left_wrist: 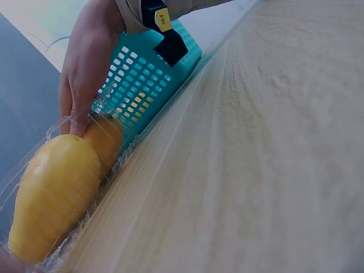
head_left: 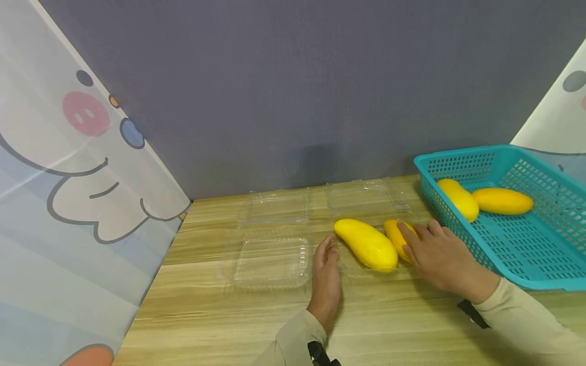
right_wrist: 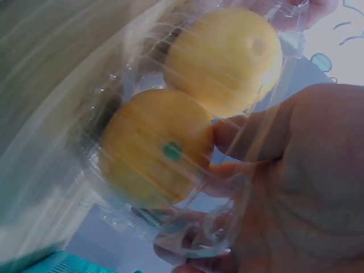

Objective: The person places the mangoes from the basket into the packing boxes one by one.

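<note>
Two yellow mangoes lie side by side in a clear plastic clamshell box (head_left: pixel 354 269). The larger, paler mango (head_left: pixel 366 245) is on the left, slanting across the box. On the right is a smaller, deeper-yellow mango (head_left: pixel 396 238) with a green dot (right_wrist: pixel 172 150) on its end. My right hand (head_left: pixel 441 259) reaches in from the right and holds this smaller mango, thumb and forefinger against it, other fingers by the box's side. My left hand (head_left: pixel 326 279) stands on edge at the box's left side, fingers straight and close together, by the larger mango's upper end.
A second clear clamshell box (head_left: pixel 274 282) lies opened flat on the left, its lid towards the back wall. At the right a turquoise basket (head_left: pixel 480 254) holds two more mangoes (head_left: pixel 502 201). A grey wall (head_left: pixel 302 101) closes off the wooden table's back.
</note>
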Demonstrator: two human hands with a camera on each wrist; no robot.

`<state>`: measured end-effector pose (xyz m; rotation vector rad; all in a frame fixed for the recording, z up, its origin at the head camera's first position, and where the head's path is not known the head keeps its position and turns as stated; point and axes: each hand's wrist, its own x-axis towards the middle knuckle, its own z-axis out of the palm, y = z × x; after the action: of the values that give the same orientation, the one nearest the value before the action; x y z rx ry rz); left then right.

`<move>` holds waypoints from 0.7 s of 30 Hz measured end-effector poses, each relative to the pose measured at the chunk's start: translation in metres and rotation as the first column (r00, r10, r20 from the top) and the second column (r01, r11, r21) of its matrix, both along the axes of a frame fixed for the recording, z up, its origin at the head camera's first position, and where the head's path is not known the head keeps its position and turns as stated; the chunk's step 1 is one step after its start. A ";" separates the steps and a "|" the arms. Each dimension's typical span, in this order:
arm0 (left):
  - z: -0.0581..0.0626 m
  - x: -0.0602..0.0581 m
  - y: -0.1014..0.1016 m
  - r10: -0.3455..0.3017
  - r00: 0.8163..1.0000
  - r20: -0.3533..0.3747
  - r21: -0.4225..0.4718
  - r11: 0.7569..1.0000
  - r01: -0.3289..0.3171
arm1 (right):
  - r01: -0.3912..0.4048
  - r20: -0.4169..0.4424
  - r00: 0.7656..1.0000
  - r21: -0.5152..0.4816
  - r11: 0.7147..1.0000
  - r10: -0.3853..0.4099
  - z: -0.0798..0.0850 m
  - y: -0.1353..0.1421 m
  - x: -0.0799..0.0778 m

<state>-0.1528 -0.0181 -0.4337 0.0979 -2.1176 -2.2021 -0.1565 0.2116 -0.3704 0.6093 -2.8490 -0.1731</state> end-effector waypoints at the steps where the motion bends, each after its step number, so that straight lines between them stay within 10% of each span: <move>1: 0.000 0.000 0.000 0.000 1.000 0.001 0.000 1.000 0.000 | 0.002 -0.001 1.000 -0.002 1.000 -0.002 0.000 0.000 0.000; 14: 0.001 -0.001 -0.001 -0.007 1.000 0.023 0.020 1.000 0.006 | 0.066 0.031 0.998 -0.175 0.982 -0.062 0.001 0.002 -0.002; 21: 0.001 0.001 -0.001 -0.005 1.000 0.031 0.013 1.000 0.005 | 0.150 0.208 0.976 -0.411 0.899 -0.068 -0.004 0.012 -0.004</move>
<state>-0.1521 -0.0191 -0.4323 0.1288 -2.1213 -2.2322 -0.1604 0.2233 -0.3739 0.3882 -2.9577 0.5062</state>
